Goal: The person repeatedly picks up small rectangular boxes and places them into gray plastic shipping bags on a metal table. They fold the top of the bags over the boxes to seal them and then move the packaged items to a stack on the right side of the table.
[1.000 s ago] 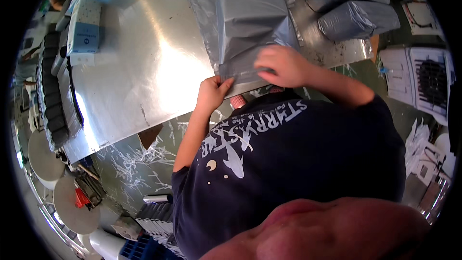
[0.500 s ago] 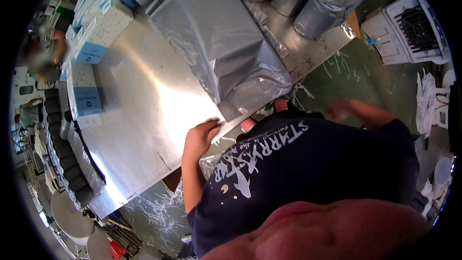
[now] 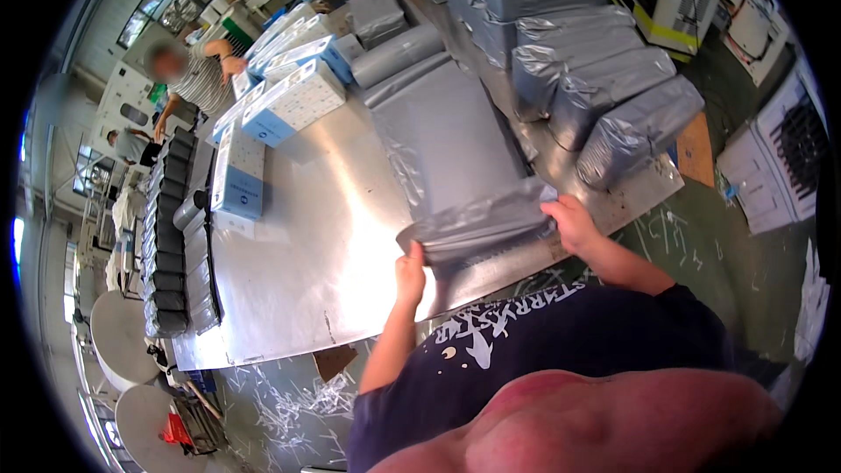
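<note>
A large grey plastic bag (image 3: 451, 136) lies flat on the metal table in front of me, and its near edge is raised and bunched. My left hand (image 3: 409, 278) grips the left corner of that edge, with the thumb on top. At the opposite corner my right hand (image 3: 574, 224) has its fingers closed on the plastic. Between the hands the edge sags in folds above the table's front. Whether several bags lie stacked underneath, I cannot tell.
Blue-and-white boxes (image 3: 302, 101) stand to the left on the metal table (image 3: 307, 271). Grey wrapped packages (image 3: 644, 127) stand at the right, with taller stacks behind. A row of dark packs (image 3: 166, 245) lines the far left. Co-workers stand beyond; white scraps (image 3: 302, 403) litter the floor.
Both hands have come to the bag's near edge and taken hold of its corners; the edge is now lifted. The view has tilted up, showing more of the table's far end.
</note>
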{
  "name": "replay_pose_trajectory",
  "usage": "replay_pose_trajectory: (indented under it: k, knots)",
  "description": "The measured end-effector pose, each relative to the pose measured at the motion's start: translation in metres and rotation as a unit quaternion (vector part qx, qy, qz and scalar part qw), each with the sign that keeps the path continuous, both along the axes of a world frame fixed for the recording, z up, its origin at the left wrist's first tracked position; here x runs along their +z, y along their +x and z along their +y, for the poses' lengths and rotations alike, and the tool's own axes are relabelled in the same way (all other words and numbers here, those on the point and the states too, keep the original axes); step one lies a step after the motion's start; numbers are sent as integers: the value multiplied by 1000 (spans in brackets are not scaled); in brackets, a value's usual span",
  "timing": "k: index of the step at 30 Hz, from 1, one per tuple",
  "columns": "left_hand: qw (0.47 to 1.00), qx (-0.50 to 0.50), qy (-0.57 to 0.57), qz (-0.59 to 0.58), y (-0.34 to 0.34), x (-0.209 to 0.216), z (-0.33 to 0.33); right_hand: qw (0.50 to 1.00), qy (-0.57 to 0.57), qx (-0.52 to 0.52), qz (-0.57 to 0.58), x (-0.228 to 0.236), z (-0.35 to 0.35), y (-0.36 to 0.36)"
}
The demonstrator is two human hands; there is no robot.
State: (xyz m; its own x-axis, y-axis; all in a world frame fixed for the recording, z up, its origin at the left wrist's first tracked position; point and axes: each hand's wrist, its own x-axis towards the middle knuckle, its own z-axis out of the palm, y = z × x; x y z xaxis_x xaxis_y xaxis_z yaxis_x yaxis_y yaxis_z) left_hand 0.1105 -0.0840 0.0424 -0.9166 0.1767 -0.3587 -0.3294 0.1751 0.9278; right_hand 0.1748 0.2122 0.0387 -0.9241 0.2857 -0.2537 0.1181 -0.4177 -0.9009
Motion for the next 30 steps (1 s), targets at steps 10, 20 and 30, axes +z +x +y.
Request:
replay_pose_trajectory:
  k: [10,20,30]
  knots:
    - [986,-112,-119,-10,4,-37,10,777,612,142,-17,6,23,-30]
    - [970,-133,7,203,-33,-34,7,966,130,170,143,39,-30,-108]
    - [935,48,336,99,-68,30,-43,545,836,-46,41,183,122,-247]
